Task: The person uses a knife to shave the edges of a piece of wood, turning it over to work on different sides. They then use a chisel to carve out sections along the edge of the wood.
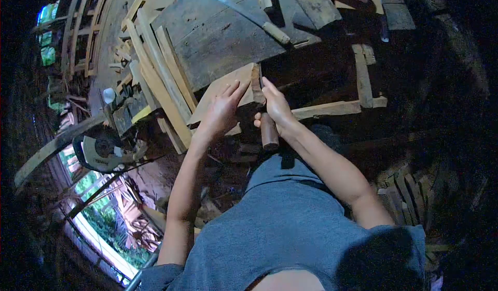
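A thick block of wood lies at the near edge of the work table, its rough end face towards the right. My left hand rests flat on top of it with the fingers stretched out. In my right hand is a wooden-handled blade, its round handle pointing back towards my body. The dark blade runs along the block's end face; my hand covers part of it, so its exact kind is hard to tell. My right index finger stretches forward along the blade.
On the dark table top lies a long metal tool with a wooden handle. Long wood strips lean at the left. A wooden frame piece is at the right. A circular-saw-like machine stands lower left.
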Motion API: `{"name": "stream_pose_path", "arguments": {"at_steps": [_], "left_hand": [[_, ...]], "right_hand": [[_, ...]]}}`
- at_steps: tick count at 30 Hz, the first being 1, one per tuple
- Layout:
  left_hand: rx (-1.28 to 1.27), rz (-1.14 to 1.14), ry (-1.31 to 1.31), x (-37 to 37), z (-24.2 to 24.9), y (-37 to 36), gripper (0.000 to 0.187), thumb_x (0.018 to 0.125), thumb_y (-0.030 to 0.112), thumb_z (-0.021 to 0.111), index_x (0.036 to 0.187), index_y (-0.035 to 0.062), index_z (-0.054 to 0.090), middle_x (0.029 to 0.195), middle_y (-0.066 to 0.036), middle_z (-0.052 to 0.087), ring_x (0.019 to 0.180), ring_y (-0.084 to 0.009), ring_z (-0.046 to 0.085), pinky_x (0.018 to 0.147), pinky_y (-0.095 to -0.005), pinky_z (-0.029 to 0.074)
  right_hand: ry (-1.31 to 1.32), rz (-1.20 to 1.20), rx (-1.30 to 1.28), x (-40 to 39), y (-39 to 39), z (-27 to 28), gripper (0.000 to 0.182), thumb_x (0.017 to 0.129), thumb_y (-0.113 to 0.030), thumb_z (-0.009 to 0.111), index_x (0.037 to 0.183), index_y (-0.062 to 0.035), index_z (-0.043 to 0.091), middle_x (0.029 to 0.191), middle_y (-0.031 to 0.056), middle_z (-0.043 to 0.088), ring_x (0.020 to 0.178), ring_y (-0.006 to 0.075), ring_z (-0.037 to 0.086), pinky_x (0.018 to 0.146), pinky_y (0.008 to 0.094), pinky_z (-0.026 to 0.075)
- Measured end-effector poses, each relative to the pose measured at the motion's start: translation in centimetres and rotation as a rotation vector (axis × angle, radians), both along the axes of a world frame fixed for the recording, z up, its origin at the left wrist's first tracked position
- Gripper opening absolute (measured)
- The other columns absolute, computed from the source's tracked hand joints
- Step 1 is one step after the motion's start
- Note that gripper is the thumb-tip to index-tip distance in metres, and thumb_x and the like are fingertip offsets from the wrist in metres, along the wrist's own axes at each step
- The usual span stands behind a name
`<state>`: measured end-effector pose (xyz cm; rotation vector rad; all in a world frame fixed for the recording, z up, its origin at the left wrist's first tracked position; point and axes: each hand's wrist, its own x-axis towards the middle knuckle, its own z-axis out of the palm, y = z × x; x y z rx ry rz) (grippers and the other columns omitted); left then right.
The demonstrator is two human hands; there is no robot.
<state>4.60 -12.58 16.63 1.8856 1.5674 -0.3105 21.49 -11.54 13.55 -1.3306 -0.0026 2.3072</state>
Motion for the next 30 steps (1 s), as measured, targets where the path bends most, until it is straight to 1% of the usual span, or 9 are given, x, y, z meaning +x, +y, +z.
{"name": "stream_pose_path", "arguments": {"at_steps": [2, 7, 10, 14, 15, 18, 22, 27, 30], "left_hand": [[0.027, -0.016, -0.031, -0.2, -0.5, 0.2, 0.093, 0.071, 0.001, 0.073, 0.152, 0.0164, 0.029, 0.150, -0.022, 0.039, 0.136, -0.0419, 0.040, 0.104, -0.0568, 0.040], [0.018, -0.018, -0.028, -0.9, -0.8, -0.4, 0.090, 0.074, 0.020, 0.078, 0.151, 0.0171, 0.032, 0.150, -0.023, 0.039, 0.136, -0.0408, 0.041, 0.103, -0.0572, 0.039], [0.024, -0.049, -0.061, -1.6, -1.0, 0.5, 0.086, 0.077, 0.029, 0.076, 0.151, 0.0176, 0.033, 0.149, -0.023, 0.041, 0.134, -0.0410, 0.044, 0.103, -0.0559, 0.040], [0.071, -0.049, -0.053, -0.8, -0.5, -0.1, 0.085, 0.079, 0.031, 0.076, 0.151, 0.0199, 0.033, 0.146, -0.024, 0.044, 0.129, -0.0429, 0.048, 0.102, -0.0532, 0.042], [0.044, -0.025, -0.053, -0.6, -0.3, 0.0, 0.086, 0.078, 0.031, 0.077, 0.151, 0.0198, 0.033, 0.146, -0.025, 0.044, 0.129, -0.0431, 0.048, 0.102, -0.0530, 0.042], [0.026, -0.002, -0.035, -0.5, 0.1, 0.7, 0.087, 0.077, 0.032, 0.078, 0.151, 0.0188, 0.033, 0.145, -0.025, 0.044, 0.130, -0.0431, 0.047, 0.102, -0.0524, 0.042], [0.059, -0.018, -0.085, -0.7, -0.5, -0.1, 0.089, 0.074, 0.026, 0.080, 0.150, 0.0169, 0.034, 0.145, -0.024, 0.045, 0.132, -0.0414, 0.045, 0.103, -0.0520, 0.043], [0.061, -0.032, -0.052, -1.5, -1.3, 0.0, 0.091, 0.070, 0.016, 0.078, 0.150, 0.0164, 0.034, 0.145, -0.023, 0.045, 0.131, -0.0408, 0.046, 0.103, -0.0512, 0.044], [0.047, -0.011, -0.058, -1.2, -1.4, -0.1, 0.090, 0.070, 0.013, 0.077, 0.150, 0.0157, 0.034, 0.145, -0.023, 0.044, 0.130, -0.0408, 0.047, 0.102, -0.0512, 0.044]], "right_hand": [[0.071, -0.056, -0.006, 0.2, -0.3, -0.9, 0.049, 0.105, -0.023, 0.027, 0.154, -0.0190, 0.022, 0.092, 0.0114, 0.057, 0.046, 0.0176, 0.050, 0.040, 0.0358, 0.048], [0.046, -0.034, 0.339, -2.1, 0.4, -7.7, 0.047, 0.099, -0.009, 0.028, 0.144, -0.0017, 0.039, 0.119, 0.0133, 0.063, 0.108, 0.0198, 0.060, 0.099, 0.0329, 0.047], [-0.036, -0.091, 0.157, -2.1, -0.1, -6.7, 0.054, 0.100, -0.018, 0.033, 0.152, -0.0082, 0.028, 0.128, 0.0115, 0.057, 0.091, 0.0197, 0.064, 0.070, 0.0373, 0.057], [-0.067, 0.013, 0.141, -0.2, 0.6, -0.8, 0.045, 0.097, -0.009, 0.029, 0.139, -0.0015, 0.044, 0.110, 0.0118, 0.064, 0.094, 0.0201, 0.064, 0.080, 0.0363, 0.055], [-0.103, -0.097, 0.275, -3.1, 0.4, -7.8, 0.043, 0.099, -0.013, 0.030, 0.139, -0.0043, 0.044, 0.106, 0.0109, 0.064, 0.076, 0.0204, 0.065, 0.054, 0.0384, 0.057], [-0.025, -0.003, 0.329, -3.6, -0.9, -9.6, 0.042, 0.101, -0.016, 0.031, 0.141, -0.0047, 0.043, 0.108, 0.0111, 0.064, 0.076, 0.0206, 0.065, 0.054, 0.0381, 0.057], [-0.048, 0.019, 0.076, -0.6, -0.4, -1.1, 0.046, 0.103, -0.017, 0.031, 0.147, -0.0014, 0.036, 0.122, 0.0130, 0.061, 0.106, 0.0197, 0.061, 0.095, 0.0330, 0.048], [-0.076, 0.062, 0.413, -3.1, -0.3, -11.7, 0.049, 0.103, -0.018, 0.035, 0.148, 0.0004, 0.034, 0.136, 0.0139, 0.055, 0.124, 0.0212, 0.052, 0.105, 0.0319, 0.040], [0.015, 0.197, 0.137, 2.6, -1.5, -3.0, 0.051, 0.103, -0.024, 0.039, 0.153, -0.0172, 0.031, 0.085, 0.0081, 0.060, 0.059, 0.0192, 0.060, 0.052, 0.0367, 0.053]]}}
